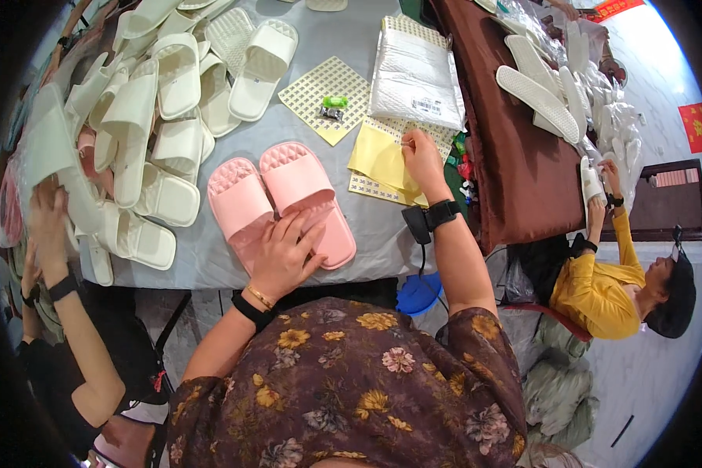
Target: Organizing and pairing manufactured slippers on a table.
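Slippers (281, 204), a pink pair, lie side by side before the person, long axes running away up the grey table (382, 234). Left hand (283, 257) rests on their near ends, fingers spread flat. Right hand (421, 160) reaches further right, seemingly pinching the yellow sheet (378, 164) by its edge.

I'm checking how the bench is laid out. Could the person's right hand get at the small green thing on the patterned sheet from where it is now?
Probably yes. The right hand rests on the yellow sheet, and the small green thing lies uncovered just up and left of it, with only flat patterned sheet between them.
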{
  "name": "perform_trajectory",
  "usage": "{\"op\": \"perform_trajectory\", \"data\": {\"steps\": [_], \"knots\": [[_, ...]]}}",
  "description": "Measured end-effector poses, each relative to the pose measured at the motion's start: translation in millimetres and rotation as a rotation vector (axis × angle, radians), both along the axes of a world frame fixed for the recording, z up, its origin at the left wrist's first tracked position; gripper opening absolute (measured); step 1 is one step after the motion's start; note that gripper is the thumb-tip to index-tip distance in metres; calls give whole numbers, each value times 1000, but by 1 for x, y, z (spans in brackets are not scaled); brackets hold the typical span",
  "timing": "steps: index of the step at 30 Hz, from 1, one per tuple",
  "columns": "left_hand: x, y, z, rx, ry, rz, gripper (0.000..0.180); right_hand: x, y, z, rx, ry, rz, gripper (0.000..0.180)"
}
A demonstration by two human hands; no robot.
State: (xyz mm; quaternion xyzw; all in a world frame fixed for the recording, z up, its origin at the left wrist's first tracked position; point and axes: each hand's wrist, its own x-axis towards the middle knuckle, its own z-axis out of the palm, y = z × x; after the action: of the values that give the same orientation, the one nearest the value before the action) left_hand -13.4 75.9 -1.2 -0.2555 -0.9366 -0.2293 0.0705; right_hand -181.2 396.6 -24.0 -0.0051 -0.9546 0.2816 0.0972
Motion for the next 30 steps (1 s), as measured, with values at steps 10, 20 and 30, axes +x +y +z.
{"op": "perform_trajectory", "data": {"steps": [10, 20, 30], "knots": [[0, 0, -2, 12, -4, 6, 54, 2, 2, 1, -25, 41, 44, 13], [1, 0, -2, 36, 2, 1, 55, 2, 15, -6, -115, -9, 89, 13], [-1, -2, -1, 77, 32, 4, 50, 45, -39, 57, -285, 2, 168, 14]]}}
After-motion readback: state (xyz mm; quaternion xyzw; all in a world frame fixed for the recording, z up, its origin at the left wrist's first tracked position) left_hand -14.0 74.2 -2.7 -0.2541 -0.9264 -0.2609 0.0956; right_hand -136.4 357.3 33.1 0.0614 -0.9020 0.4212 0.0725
